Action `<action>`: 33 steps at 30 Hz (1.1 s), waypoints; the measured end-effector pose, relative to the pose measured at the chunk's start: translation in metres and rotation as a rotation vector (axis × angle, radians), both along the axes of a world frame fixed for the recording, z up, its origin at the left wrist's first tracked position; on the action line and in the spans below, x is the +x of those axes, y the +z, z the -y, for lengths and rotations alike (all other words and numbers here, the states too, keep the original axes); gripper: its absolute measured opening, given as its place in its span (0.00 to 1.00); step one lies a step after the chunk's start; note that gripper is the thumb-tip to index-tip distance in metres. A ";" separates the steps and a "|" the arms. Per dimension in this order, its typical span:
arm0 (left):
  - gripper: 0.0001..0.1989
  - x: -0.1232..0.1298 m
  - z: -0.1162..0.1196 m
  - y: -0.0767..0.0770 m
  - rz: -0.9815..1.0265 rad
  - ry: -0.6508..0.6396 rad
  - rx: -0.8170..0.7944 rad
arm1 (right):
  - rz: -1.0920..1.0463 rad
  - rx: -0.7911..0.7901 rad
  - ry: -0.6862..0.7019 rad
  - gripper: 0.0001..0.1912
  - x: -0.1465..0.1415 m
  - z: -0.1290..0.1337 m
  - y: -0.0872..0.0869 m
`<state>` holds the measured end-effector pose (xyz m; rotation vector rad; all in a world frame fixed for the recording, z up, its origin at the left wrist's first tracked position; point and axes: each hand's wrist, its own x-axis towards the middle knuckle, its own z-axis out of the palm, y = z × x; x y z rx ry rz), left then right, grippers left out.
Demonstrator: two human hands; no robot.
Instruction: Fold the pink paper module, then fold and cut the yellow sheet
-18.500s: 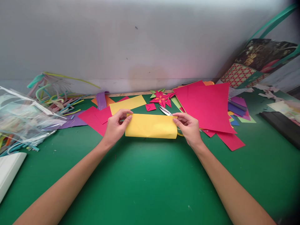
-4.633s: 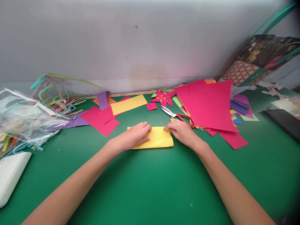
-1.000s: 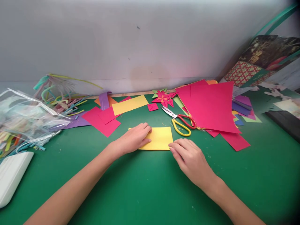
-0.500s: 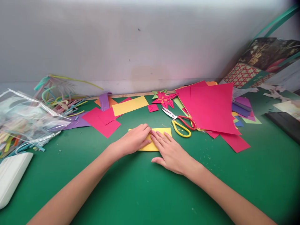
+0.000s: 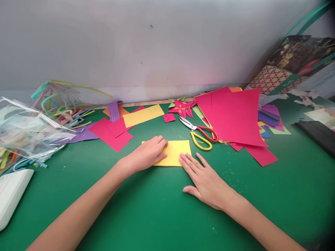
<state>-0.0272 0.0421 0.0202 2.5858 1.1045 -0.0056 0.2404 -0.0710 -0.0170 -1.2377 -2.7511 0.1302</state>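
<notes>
A yellow sheet of paper [image 5: 174, 152] lies flat on the green table in front of me. My left hand [image 5: 148, 153] covers its left part, fingers curled and pressing it down, thumb resting on the sheet. Stretched out flat, my right hand [image 5: 205, 179] touches the lower right corner of the sheet with its fingertips; the thumb points left over the table. Just beyond the paper's upper right corner are scissors [image 5: 196, 130] with one red and one yellow handle loop, blades apart.
Behind lie red paper pieces [image 5: 112, 134], a yellow strip [image 5: 143, 115], a small folded red square [image 5: 169, 118] and a folded paper star [image 5: 181, 108]. Large red sheets [image 5: 232, 116] are stacked at right. Plastic bags with coloured strips [image 5: 28, 132] and a white object [image 5: 14, 195] stand left.
My right hand has slid right and nearer to me, from the middle of the yellow paper to its right edge. My left hand stays on the paper. The view has shifted slightly.
</notes>
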 end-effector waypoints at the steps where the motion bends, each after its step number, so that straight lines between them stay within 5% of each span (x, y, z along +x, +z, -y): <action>1: 0.10 0.000 0.000 0.000 -0.001 0.001 -0.001 | 0.006 0.001 -0.005 0.46 0.003 0.004 0.000; 19: 0.13 0.005 0.004 0.008 -0.008 0.022 -0.023 | 0.027 0.055 0.045 0.30 0.035 0.019 0.017; 26: 0.14 0.006 0.005 0.007 -0.032 0.015 0.010 | -0.032 -0.003 0.030 0.13 0.016 -0.014 0.042; 31: 0.14 0.005 0.006 0.006 -0.031 -0.004 0.043 | 0.041 -0.057 0.054 0.11 -0.019 -0.047 0.046; 33: 0.11 0.005 0.006 0.006 -0.031 -0.020 0.052 | 0.045 -0.059 0.084 0.17 -0.031 -0.059 0.042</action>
